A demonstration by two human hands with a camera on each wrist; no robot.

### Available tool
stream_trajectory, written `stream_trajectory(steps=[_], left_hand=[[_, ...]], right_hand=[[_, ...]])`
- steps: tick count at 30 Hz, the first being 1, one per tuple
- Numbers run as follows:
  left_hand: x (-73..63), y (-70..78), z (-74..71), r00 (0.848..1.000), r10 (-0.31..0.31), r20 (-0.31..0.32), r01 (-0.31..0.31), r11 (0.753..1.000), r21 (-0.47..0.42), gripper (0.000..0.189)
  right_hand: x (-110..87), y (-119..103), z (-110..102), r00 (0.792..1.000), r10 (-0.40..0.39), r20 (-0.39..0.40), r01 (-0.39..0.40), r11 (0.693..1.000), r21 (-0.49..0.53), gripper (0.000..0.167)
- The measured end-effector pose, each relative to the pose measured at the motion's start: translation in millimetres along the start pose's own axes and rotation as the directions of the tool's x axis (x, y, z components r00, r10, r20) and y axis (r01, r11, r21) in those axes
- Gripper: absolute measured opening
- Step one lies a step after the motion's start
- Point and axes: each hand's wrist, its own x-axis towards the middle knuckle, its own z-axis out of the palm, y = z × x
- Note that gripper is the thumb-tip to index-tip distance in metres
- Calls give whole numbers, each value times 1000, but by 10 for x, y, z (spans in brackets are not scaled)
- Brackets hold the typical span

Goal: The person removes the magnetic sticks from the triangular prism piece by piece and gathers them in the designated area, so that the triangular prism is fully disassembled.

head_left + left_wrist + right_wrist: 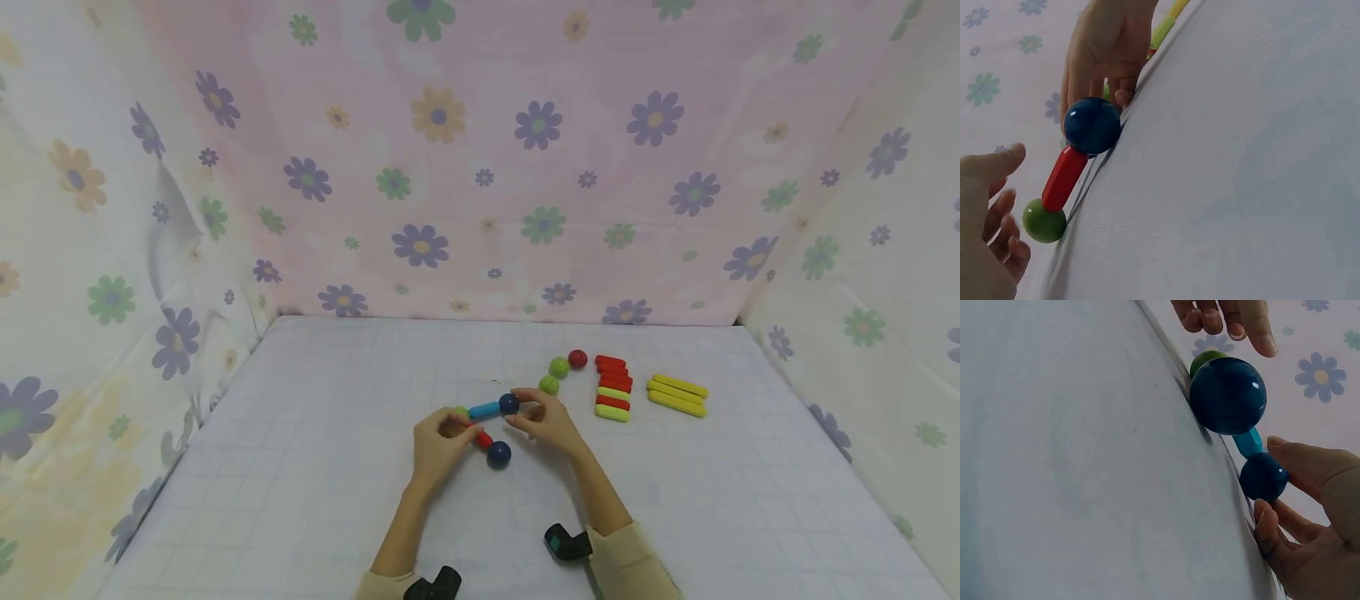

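A green ball [1044,220] joins two short sticks, a red stick [1065,178] and a light blue stick [484,410], in a V on the table. The red one ends in a dark blue ball [498,454], and the light blue one in another dark blue ball [1264,477]. My right hand [549,423] pinches this farther dark blue ball between thumb and fingers. Beside the green ball, my left hand [441,450] has its thumb and fingers spread apart, gripping nothing. In the head view this hand partly hides the green ball and red stick.
Right of the hands lie two green balls [559,367] and a red ball [577,359]. Beyond them is a column of short red and yellow-green sticks [614,389], then several long yellow sticks [677,396]. Flowered cloth [495,167] walls the table on three sides.
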Motion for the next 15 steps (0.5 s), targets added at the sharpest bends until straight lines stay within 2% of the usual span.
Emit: stream_trajectory(steps=[2, 4, 6, 8, 12, 15], left_hand=[[27, 2, 0, 995, 40, -88, -33, 997, 75, 26], [58, -4, -6, 991, 62, -116, -46, 990, 135, 38], [85, -16, -14, 994, 58, -88, -46, 990, 135, 46], [102, -47, -14, 999, 42, -26, -39, 993, 110, 49], [107, -129, 19, 996, 16, 93, -24, 996, 89, 43], [113, -157, 53, 992, 5, 125, -18, 994, 106, 38]], right_hand=[[27, -6, 35, 1000, -9, -3, 9, 1000, -12, 50], [45, -12, 58, 1000, -15, -12, 15, 999, -32, 49], [56, -20, 72, 999, -22, -26, 20, 998, -53, 47], [65, -29, 84, 999, -22, -41, 19, 997, -77, 43], [64, -36, 94, 999, -28, -44, 23, 994, -104, 35], [55, -27, 92, 999, -38, -31, 35, 994, -107, 33]])
